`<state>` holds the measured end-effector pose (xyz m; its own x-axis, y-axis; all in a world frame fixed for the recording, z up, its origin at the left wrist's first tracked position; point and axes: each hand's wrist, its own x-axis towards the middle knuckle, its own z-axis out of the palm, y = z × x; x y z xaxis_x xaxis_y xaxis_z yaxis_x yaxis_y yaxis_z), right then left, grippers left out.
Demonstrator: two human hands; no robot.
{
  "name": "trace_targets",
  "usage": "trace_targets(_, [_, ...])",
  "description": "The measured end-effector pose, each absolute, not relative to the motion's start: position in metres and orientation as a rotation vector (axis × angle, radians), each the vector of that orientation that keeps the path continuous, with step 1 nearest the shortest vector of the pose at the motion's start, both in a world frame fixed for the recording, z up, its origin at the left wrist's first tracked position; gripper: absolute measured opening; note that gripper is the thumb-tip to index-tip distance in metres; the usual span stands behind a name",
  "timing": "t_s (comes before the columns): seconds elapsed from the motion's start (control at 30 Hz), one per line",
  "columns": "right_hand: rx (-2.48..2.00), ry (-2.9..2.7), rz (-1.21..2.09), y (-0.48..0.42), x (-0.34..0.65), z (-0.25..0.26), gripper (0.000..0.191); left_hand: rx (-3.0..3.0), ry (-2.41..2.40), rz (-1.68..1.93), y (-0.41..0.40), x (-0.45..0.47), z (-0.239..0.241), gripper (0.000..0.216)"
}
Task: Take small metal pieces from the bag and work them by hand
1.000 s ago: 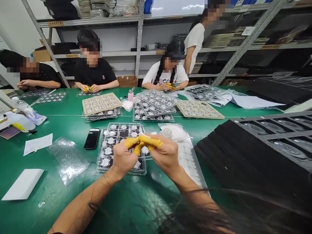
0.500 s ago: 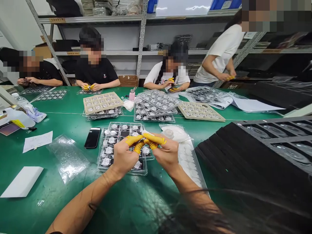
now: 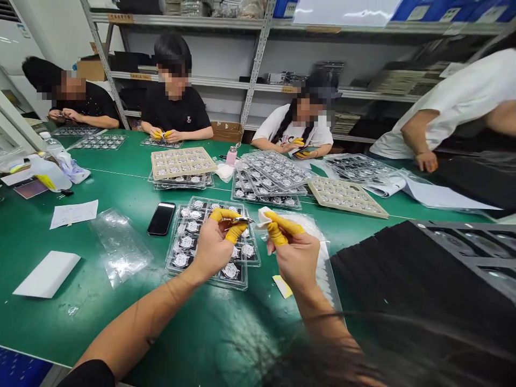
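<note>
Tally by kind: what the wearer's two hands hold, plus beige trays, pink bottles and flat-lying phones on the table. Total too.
Metal piece, in the left hand: 1
White cloth, in the right hand: 1
Beige trays: 2
Pink bottle: 1
Phone: 1
Total: 6

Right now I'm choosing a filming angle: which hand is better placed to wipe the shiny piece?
Probably the right hand: it pinches a white cloth or tissue close beside the shiny piece. The left hand is occupied, gripping that piece above the clear tray.
</note>
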<state>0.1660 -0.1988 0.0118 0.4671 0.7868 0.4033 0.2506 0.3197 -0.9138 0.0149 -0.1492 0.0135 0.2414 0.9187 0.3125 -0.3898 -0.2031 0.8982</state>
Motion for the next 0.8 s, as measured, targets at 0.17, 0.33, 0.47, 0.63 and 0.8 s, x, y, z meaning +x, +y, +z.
trace_targets(0.17, [-1.214,-1.213,0.33,-0.203,0.158,0.011,0.022,1.567,0.527,1.397,-0.151,0.012,0.01,0.015])
trace_targets(0.33, [-1.113,-1.342,0.001,-0.203,0.159,0.007,0.018,2.202,0.618,1.622,-0.151,0.0,0.013,0.02])
trace_targets(0.47, [-1.088,-1.421,-0.186,-0.204,0.164,0.003,0.027,2.365,0.646,1.654,-0.157,-0.003,0.011,0.024])
trace_targets(0.63, [-1.32,-1.541,-0.645,-0.201,0.18,0.002,0.036,2.197,0.8,1.548,-0.158,0.004,0.004,0.02])
trace_targets(0.8, [-1.349,-1.245,-0.169,-0.193,0.193,0.01,0.019,1.421,0.754,1.177,-0.142,0.012,0.004,0.03])
